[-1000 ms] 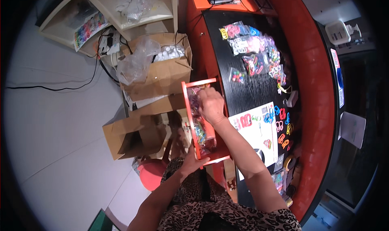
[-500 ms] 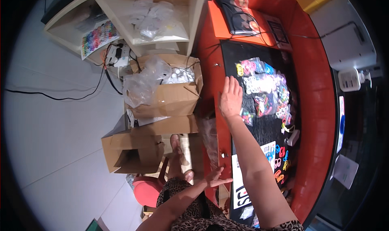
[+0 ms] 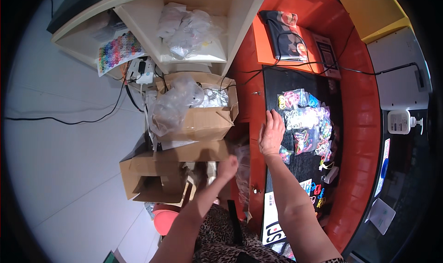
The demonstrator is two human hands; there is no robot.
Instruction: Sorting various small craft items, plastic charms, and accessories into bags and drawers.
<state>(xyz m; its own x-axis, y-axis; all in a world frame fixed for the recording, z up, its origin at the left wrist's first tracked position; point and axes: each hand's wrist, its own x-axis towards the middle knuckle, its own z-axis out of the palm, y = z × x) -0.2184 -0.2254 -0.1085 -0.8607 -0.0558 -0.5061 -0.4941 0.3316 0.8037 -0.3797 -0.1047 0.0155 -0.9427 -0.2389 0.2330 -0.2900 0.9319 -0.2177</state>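
My right hand (image 3: 271,136) rests with its fingers stretched out along the left edge of the black worktop (image 3: 302,80), holding nothing. Just right of it lie clear bags of small coloured rings and clips (image 3: 303,119). A smaller bag with multicoloured pieces (image 3: 285,154) sits by my right wrist. My left hand (image 3: 227,167) hovers left of the red cabinet front (image 3: 257,170), near the flap of an open cardboard box (image 3: 194,153). Motion smears its fingers, so I cannot make out whether they hold anything.
A cardboard box (image 3: 210,120) with clear plastic and white round pieces stands at the left. A red stool (image 3: 165,222) is below it. Beyond are a cream shelf (image 3: 237,44), a power strip (image 3: 143,71) with black cables, and a white pump bottle (image 3: 398,122) at right.
My left hand has moved away from the cabinet front, up and left toward the boxes. My right hand stays at the worktop edge. The whole view has shifted, bringing more shelf into sight.
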